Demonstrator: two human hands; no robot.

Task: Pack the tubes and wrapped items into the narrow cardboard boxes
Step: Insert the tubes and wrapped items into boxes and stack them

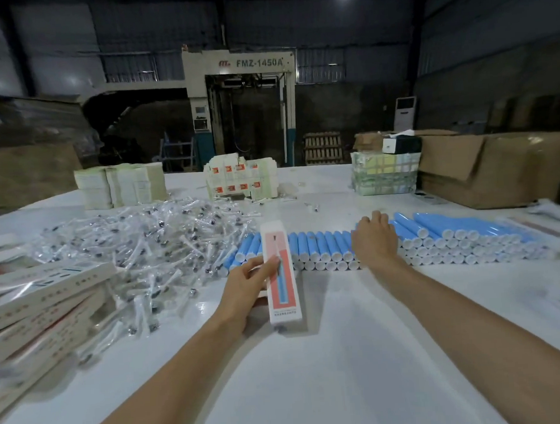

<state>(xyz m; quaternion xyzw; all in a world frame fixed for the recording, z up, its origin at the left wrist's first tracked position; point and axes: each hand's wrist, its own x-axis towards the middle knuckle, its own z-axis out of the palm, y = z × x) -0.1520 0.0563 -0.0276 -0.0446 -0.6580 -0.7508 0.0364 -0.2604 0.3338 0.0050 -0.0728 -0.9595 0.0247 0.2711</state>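
at the middle of the white table (pixel 314 388) our left hand (pixel 243 288) grips a narrow cardboard box (pixel 275 241). the thumb lies across its printed face and the rest of the hand wraps its left side. the box points away from us, its far end past the fingertips and its near end toward our wrist. we see a pink panel and a blue strip printed on it.

just beyond that grip, and running off to its right, the blue tubes (pixel 322 245) lie side by side in a stacked row, white ends toward us. the far end of the box overlaps the row's left part. our right hand (pixel 374 239) rests on top of the row, back of the hand up, fingers bent down over the tubes' far side. we cannot tell whether they close round a tube or only lie on it.

left of the box hand and beyond it, the wrapped items (pixel 137 245) spread in a loose heap of clear plastic. further left, a blurred stack of printed boxes (pixel 40 299) leans at the table edge. far beyond both hands stand bundles of flat cartons (pixel 121 186), and beyond the right hand a brown carton (pixel 490 168).
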